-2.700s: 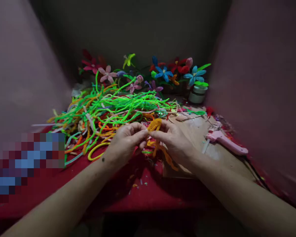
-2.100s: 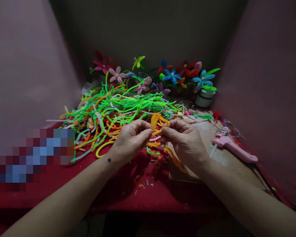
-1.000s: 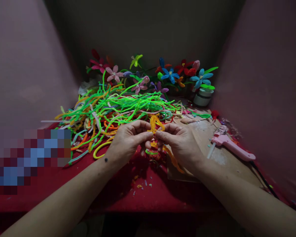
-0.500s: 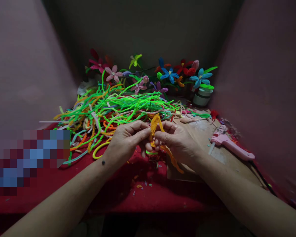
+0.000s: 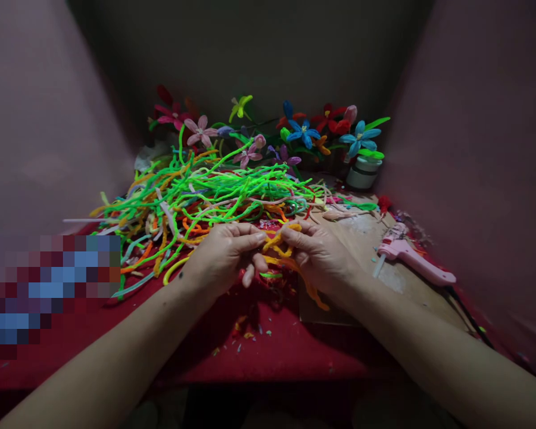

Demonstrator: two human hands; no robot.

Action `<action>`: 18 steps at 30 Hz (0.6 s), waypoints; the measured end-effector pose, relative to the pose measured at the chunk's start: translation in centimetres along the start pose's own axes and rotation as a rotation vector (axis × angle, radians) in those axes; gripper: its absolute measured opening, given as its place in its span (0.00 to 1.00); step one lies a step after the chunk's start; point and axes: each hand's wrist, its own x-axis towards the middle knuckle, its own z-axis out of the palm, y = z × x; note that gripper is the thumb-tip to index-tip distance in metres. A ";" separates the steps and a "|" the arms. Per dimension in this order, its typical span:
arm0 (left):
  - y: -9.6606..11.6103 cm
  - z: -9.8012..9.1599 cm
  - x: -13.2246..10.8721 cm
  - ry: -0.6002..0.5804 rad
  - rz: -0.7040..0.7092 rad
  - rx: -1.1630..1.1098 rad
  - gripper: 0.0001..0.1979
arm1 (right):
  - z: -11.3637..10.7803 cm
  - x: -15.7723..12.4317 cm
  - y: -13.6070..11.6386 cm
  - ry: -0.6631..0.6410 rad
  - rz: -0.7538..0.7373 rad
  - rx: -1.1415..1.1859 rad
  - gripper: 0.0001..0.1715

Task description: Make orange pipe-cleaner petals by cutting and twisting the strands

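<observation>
My left hand (image 5: 223,255) and my right hand (image 5: 318,255) meet over the red cloth, both pinched on an orange pipe cleaner (image 5: 277,241) bent into loops between the fingertips. Its loose tail (image 5: 310,290) trails down under my right hand toward the cardboard. A big tangle of green, orange and pink pipe cleaners (image 5: 205,193) lies just behind my hands.
Finished pipe-cleaner flowers (image 5: 304,132) stand along the back wall beside a small white jar (image 5: 361,173). A pink glue gun (image 5: 411,262) lies on a cardboard sheet (image 5: 370,238) to the right, its cord running off. Scraps litter the red cloth (image 5: 250,351). Pink walls close both sides.
The orange loop that stood upright between my fingertips is now folded lower and flatter. My hands have sunk slightly and drawn closer; the view shifted a little.
</observation>
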 end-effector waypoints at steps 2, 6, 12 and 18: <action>-0.1 0.0 0.2 0.042 0.011 0.014 0.07 | -0.2 0.1 0.1 -0.016 0.012 0.005 0.11; 0.0 0.2 0.1 0.103 0.033 0.100 0.08 | -0.4 0.1 0.3 -0.042 0.025 0.010 0.11; 0.7 0.9 -0.7 0.204 0.020 0.276 0.09 | -0.3 0.1 0.2 -0.054 -0.007 -0.044 0.12; 0.6 1.4 -0.8 0.210 0.064 0.406 0.11 | -0.1 -0.3 0.0 -0.088 0.013 -0.103 0.13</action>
